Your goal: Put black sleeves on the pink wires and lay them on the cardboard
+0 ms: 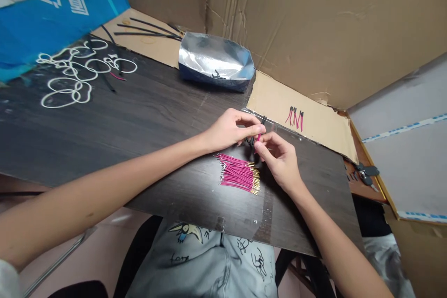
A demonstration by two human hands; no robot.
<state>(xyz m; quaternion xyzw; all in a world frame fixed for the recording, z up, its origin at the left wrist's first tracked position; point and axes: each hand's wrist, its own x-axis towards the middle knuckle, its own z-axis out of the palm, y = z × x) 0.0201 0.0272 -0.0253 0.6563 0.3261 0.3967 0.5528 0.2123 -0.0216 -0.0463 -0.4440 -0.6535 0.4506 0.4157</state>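
Observation:
My left hand (230, 129) and my right hand (279, 158) meet over the dark board (139, 121), fingertips pinched together. Between them is a short pink wire (259, 138) with a small black piece (263, 120) at its upper end. The left fingers pinch the black end, the right fingers pinch the wire lower down. Just below the hands lies a neat bundle of pink wires with gold tips (239, 173). A few finished pink wires with black ends (295, 117) lie on the cardboard sheet (314, 125) to the right.
A silver foil tray (216, 60) stands at the back with small black pieces inside. White rings (75, 77) and long black tubes (146, 30) lie at the back left. Pliers (365, 173) rest at the right edge. Cardboard walls surround the board.

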